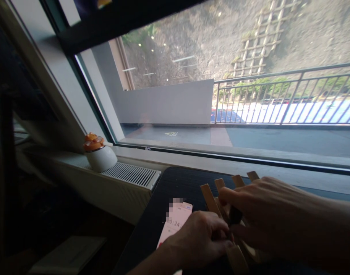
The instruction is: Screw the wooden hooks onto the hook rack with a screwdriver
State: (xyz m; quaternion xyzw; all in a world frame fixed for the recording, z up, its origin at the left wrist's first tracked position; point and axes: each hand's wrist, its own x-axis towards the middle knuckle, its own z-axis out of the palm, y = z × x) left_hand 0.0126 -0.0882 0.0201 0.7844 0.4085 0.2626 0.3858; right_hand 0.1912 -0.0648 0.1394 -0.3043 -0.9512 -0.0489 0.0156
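Several flat wooden slats, one of them a light wooden slat (209, 200), stand up at a slant over the dark table at the lower right. My right hand (266, 214) reaches across them from the right, its fingers closed round a small dark object (235, 215) that I cannot make out. Just left of it, my left hand (205, 238) has its fingertips pinched together at the lower part of the slats. What lies between those fingertips is hidden. A phone (177, 221) with a lit timer screen lies partly behind my left hand and wrist.
The dark table (143, 236) meets a window sill (163, 158). A white pot with an orange lid (102, 157) sits on a radiator (132, 175) at the left. Below is a pale flat object (68, 252). Railings show outside the window.
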